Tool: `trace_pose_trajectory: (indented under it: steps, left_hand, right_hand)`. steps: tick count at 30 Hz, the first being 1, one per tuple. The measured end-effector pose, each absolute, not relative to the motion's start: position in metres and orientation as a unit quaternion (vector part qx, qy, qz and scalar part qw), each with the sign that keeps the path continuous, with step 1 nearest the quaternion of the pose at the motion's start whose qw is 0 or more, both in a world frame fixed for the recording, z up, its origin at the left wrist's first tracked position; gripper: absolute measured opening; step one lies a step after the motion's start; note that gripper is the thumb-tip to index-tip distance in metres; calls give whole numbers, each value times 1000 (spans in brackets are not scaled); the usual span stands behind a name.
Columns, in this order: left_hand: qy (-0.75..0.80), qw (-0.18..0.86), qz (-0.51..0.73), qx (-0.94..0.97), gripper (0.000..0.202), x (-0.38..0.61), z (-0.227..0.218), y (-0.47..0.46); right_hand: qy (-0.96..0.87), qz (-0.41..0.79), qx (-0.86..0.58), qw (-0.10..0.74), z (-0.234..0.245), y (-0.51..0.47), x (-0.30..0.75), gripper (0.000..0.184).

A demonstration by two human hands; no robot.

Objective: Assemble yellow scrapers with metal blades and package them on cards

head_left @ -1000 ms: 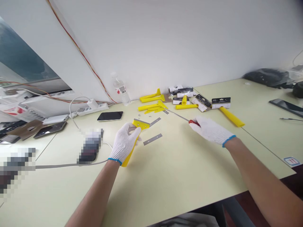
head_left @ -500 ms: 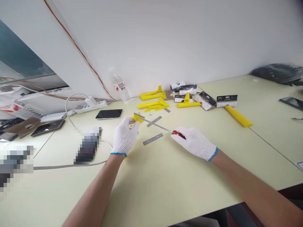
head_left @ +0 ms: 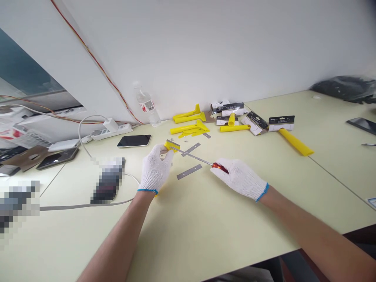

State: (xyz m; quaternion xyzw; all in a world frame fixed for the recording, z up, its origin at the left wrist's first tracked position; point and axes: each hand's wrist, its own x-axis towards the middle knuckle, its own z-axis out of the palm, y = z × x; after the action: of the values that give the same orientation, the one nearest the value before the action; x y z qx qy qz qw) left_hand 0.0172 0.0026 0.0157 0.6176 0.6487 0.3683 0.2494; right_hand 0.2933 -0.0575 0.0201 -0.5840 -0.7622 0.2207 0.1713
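Holding a yellow scraper (head_left: 172,145) in the left hand (head_left: 154,173), closed firmly around it so that only the scraper's head shows past the white knit glove (head_left: 152,176), the person sits it near the middle of the counter (head_left: 205,223), toward the far edge. The right hand (head_left: 239,179) is closed around the red handle of a screwdriver (head_left: 220,168), whose thin shaft reaches across to the scraper's head, the tip touching it. Two loose steel blades (head_left: 189,172) lie flat on the counter just below and above the shaft. Along the far edge, beyond the hands, sit more yellow scraper parts (head_left: 189,127), a scatter of packaging cards (head_left: 281,123) and a long yellow handle (head_left: 295,141). Toward the far left corner lie a black phone (head_left: 134,140), a power strip (head_left: 111,132) and a plastic water bottle (head_left: 147,107), standing by the wall.
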Motion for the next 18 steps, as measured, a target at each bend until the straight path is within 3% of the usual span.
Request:
trace_pose_trajectory:
  steps: [10, 18]
  left_hand:
    - [656, 238, 360, 619, 23, 21, 19, 0]
    - [666, 134, 320, 661, 20, 22, 18, -2]
  right_hand:
    - [-750, 236, -584, 200, 19, -53, 288, 36]
    - [-704, 309, -603, 214, 23, -56, 294, 29]
